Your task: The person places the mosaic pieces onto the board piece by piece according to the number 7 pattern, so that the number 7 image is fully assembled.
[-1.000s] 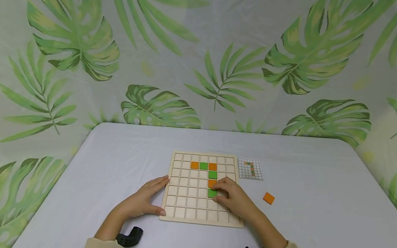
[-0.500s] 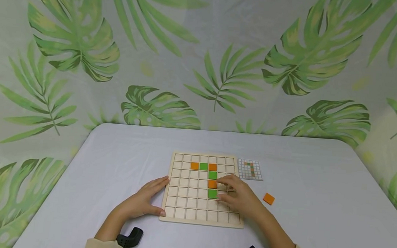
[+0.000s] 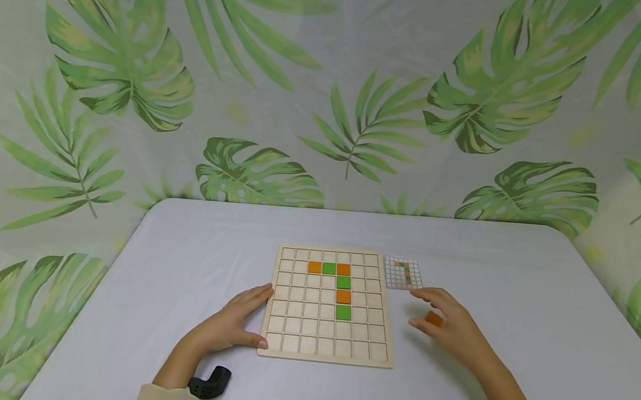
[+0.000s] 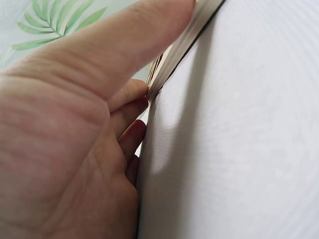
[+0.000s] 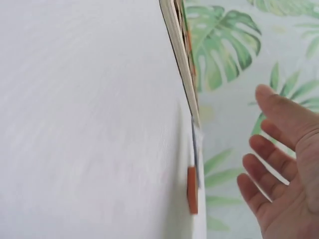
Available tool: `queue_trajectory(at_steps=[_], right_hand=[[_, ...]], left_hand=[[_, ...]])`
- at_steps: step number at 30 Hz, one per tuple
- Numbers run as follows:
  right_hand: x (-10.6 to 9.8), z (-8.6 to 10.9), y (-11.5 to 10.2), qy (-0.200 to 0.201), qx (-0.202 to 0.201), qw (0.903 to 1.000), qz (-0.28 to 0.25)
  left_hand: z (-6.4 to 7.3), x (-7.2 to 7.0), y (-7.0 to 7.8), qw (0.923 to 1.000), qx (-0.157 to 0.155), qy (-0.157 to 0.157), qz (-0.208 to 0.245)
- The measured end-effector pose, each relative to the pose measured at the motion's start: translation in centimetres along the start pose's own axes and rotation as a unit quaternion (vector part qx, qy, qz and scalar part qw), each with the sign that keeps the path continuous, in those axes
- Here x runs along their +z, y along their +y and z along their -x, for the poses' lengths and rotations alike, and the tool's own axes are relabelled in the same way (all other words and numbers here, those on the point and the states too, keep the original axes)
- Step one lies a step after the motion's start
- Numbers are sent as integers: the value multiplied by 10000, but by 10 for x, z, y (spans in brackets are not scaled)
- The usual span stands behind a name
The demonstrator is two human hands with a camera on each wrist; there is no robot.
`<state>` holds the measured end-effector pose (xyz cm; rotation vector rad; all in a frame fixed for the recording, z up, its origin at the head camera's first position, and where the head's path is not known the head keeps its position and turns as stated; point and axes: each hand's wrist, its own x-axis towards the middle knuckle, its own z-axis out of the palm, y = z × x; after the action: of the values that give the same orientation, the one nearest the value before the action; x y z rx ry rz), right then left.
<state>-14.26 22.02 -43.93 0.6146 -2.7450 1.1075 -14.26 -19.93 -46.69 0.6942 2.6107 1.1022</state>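
A wooden grid board [image 3: 293, 326] lies on the table with orange and green square tiles set in it. Three tiles run along an upper row, and a green, an orange and a green tile [image 3: 343, 313] go down from its right end. My left hand [image 3: 230, 321] rests against the board's left edge, thumb at the near corner and fingers extended. My right hand [image 3: 454, 323] hovers over a loose orange tile [image 5: 192, 190], fingers and thumb apart, with nothing held. In the head view this hand partly hides the tile; the right wrist view shows a gap between them.
A small pattern card [image 3: 403, 273] with a printed grid lies just right of the board's upper corner. White cloth covers the table [image 3: 210, 235]. Behind it hangs a leaf-printed backdrop [image 3: 271, 108].
My right hand has left the green tile on the board and moved right to above the loose orange tile. The left hand and the board have stayed put.
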Motion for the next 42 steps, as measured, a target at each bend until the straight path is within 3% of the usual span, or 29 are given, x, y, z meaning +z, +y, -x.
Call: queue_trajectory(at_steps=[13,17,28,37,42], right_hand=[[-6,23,36,-33,595,9968,541],[-4,25,40,-78,780,9952,591],[-1,18,32,58,673,9962,556],[5,4,1,420,-295,9986,130],[17,-7,-23,241,-517,9982,-201]], left_hand=[[-1,0,1,9999,-109,-61,27],[0,0,0,10000,-60,-37,53],[-1,0,2,9999,-117,-42,95],[-1,0,1,9999,-96,-48,83],[0,0,2,9999,-93,-62,72]])
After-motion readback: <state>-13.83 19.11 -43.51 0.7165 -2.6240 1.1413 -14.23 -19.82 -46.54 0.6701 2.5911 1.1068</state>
